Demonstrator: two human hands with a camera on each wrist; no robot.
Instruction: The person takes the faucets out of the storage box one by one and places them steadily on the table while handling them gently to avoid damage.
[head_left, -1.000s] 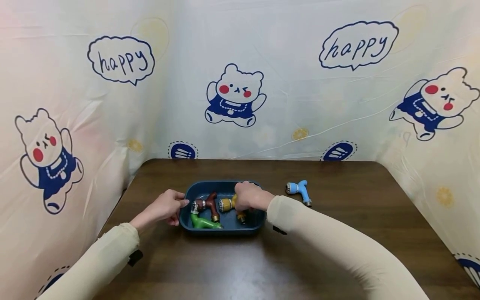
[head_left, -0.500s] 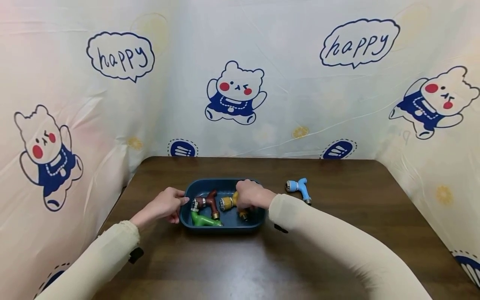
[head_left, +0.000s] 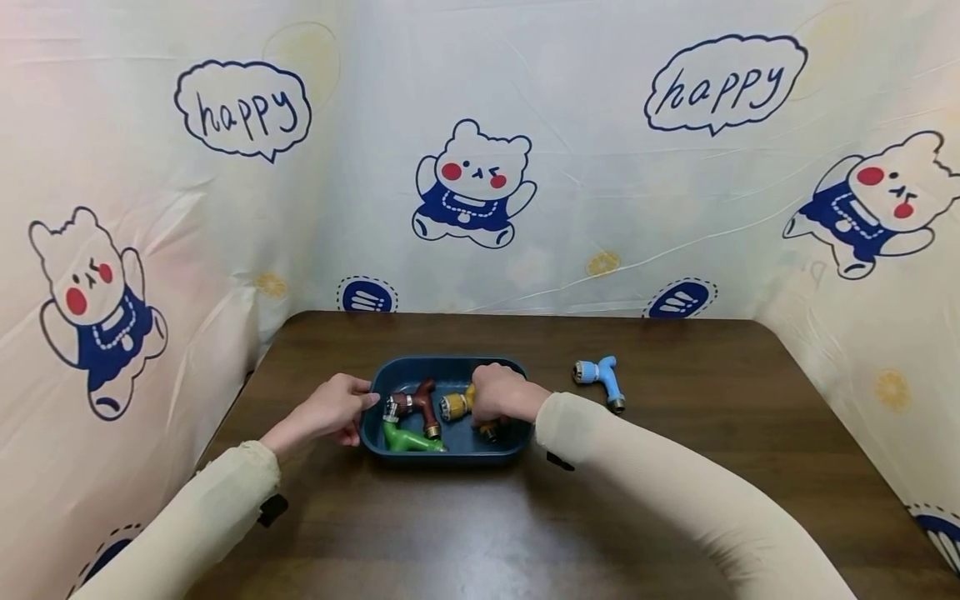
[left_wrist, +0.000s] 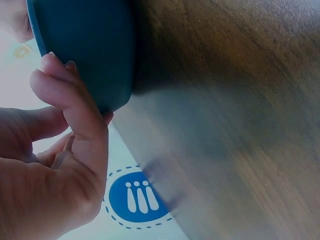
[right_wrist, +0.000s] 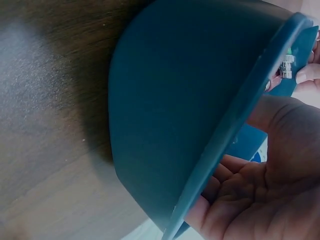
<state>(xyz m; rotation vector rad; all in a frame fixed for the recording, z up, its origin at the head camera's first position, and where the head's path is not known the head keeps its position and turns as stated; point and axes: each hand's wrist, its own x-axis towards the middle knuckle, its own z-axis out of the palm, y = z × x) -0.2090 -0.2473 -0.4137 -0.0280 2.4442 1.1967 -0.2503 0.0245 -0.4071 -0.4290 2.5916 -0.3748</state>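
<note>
Almost nothing has moved since one second earlier: the whole head view is shifted slightly, while both hands, the tub and the taps keep practically the same places. Left hand grips the left end of the blue tub, fingers bent against the outer wall and rim. Right hand reaches over the tub's right half, closed over the middle of the yellow tap; its fingertips on the tap are hidden. Yellow tap lies inside the tub, right of the brown tap; green tap lies at the near left. Blue tap lies outside, on the table, to the far right of the tub.

Readable writing: "happy", handwritten style, in the left speech bubble and right speech bubble on the cloth.

Materials: tub smooth, plastic-looking, a rounded oblong with flared walls. Taps have glossy coloured bodies, angled or branching, with metallic ends. Table dark brown, wood-grained. Cloth creased, printed with bears. Sleeves cream, wrinkled near the elbow.
</note>
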